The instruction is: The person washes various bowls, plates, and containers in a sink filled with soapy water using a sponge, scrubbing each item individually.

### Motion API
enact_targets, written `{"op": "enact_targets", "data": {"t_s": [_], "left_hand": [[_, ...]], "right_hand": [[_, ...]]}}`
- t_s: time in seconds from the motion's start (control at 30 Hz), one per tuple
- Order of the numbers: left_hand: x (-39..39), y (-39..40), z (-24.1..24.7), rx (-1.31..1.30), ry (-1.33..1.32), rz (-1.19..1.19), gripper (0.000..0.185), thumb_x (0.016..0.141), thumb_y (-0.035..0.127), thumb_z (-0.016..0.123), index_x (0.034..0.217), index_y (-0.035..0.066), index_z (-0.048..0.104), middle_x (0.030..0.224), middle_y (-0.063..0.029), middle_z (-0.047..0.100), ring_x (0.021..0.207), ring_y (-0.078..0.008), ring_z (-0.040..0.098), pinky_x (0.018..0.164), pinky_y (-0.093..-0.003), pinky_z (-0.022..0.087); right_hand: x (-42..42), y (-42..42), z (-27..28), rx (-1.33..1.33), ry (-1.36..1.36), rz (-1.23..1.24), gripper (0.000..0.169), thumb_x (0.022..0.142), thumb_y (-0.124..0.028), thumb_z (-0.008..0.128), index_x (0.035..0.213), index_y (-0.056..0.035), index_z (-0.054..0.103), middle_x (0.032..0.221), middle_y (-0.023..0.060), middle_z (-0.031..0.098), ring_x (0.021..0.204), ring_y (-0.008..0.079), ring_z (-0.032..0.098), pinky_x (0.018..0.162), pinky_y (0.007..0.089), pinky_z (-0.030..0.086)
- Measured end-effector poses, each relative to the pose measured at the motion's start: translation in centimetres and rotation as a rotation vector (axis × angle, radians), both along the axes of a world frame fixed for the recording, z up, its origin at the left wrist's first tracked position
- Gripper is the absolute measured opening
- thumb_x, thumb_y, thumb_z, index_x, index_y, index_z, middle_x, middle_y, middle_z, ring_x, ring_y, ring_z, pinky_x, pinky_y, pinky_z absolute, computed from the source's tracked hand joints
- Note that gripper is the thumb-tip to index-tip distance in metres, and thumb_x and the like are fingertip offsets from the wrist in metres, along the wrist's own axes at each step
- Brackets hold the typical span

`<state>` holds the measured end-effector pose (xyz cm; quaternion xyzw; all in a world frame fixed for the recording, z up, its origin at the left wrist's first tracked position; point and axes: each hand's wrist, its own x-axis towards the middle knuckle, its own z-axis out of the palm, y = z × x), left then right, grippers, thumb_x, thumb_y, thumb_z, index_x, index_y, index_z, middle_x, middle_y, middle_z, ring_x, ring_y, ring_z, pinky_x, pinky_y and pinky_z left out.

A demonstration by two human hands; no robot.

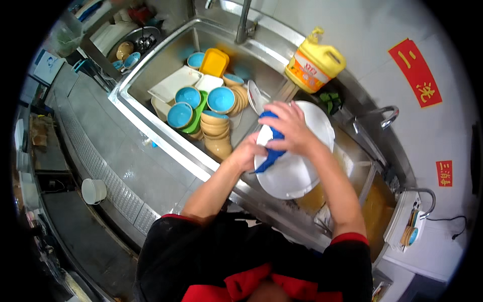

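A small white dish (264,135) is held between my hands above a large white round tub (292,179) in the sink. My left hand (249,151) grips its near-left side. A blue cloth (271,161) is bunched about the dish under my right hand (289,128), whose fingers curl over the top. My fingers and the cloth hide much of the dish. Just beyond them a white oval dish (256,97) leans at the sink divider. In the left basin lie blue-lined bowls (221,100), a stack of tan bowls (214,130), a green tray (195,120) and a white rectangular tray (175,83).
A yellow pump jug (315,66) stands on the sink's back ledge. Metal faucets (243,26) rise along the wall side. Brownish water (377,207) fills the far-right basin. A white bucket (94,191) sits by the floor drain (94,171). An orange tray (214,62) lies in the left basin.
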<state>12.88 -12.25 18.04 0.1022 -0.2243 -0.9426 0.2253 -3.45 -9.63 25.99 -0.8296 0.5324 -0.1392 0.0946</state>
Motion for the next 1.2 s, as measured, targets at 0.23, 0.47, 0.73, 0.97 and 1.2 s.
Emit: {"op": "enact_targets", "data": {"t_s": [0.23, 0.47, 0.73, 0.97, 1.2], "left_hand": [[1.8, -0.5, 0.5, 0.048, -0.093, 0.105, 0.046, 0.066, -0.009, 0.055, 0.111, -0.002, 0.051, 0.099, -0.0123, 0.060, 0.086, -0.0215, 0.061, 0.080, -0.0336, 0.049], [3.3, -2.5, 3.1, -0.168, -0.104, 0.249, 0.042, 0.076, 0.001, 0.060, 0.116, 0.000, 0.049, 0.103, -0.0100, 0.059, 0.091, -0.0180, 0.059, 0.081, -0.0324, 0.048], [0.4, 1.5, 8.3, -1.868, -0.472, 0.479, 0.064, 0.063, -0.003, 0.056, 0.125, 0.010, 0.042, 0.128, -0.0115, 0.044, 0.117, -0.0305, 0.043, 0.090, -0.0379, 0.042], [3.1, -1.3, 5.8, -2.041, -0.677, 0.469, 0.069, 0.065, 0.010, 0.064, 0.130, 0.010, 0.038, 0.133, -0.0231, 0.031, 0.125, -0.0397, 0.028, 0.100, -0.0552, 0.022], [8.0, -4.7, 0.5, 0.124, 0.138, 0.064, 0.071, 0.076, 0.008, 0.064, 0.134, 0.010, 0.025, 0.123, -0.0110, 0.047, 0.108, -0.0254, 0.052, 0.089, -0.0433, 0.045]], "right_hand": [[-4.0, -3.8, -0.4, -0.267, -0.327, -0.392, 0.022, 0.078, -0.020, 0.060, 0.094, -0.0051, 0.059, 0.095, 0.0119, 0.060, 0.087, 0.0287, 0.057, 0.076, 0.0323, 0.045], [-7.8, 0.0, -1.4, -0.433, -0.334, -1.024, 0.030, 0.083, -0.029, 0.056, 0.098, -0.0028, 0.057, 0.098, 0.0129, 0.058, 0.091, 0.0262, 0.056, 0.078, 0.0341, 0.044], [-3.7, 0.4, 8.0, 0.320, -1.739, -0.726, 0.052, 0.080, -0.034, 0.056, 0.113, 0.0057, 0.047, 0.104, 0.0179, 0.056, 0.096, 0.0300, 0.056, 0.086, 0.0394, 0.046], [-6.3, 3.4, 2.2, 0.283, -1.684, -0.625, 0.060, 0.059, 0.000, 0.051, 0.118, 0.0099, 0.041, 0.108, 0.0199, 0.054, 0.099, 0.0313, 0.054, 0.089, 0.0382, 0.044], [-4.8, 2.4, -2.2, 0.208, -1.834, -0.541, 0.065, 0.057, 0.002, 0.052, 0.120, 0.0069, 0.040, 0.108, 0.0171, 0.055, 0.097, 0.0307, 0.055, 0.088, 0.0378, 0.045]]}}
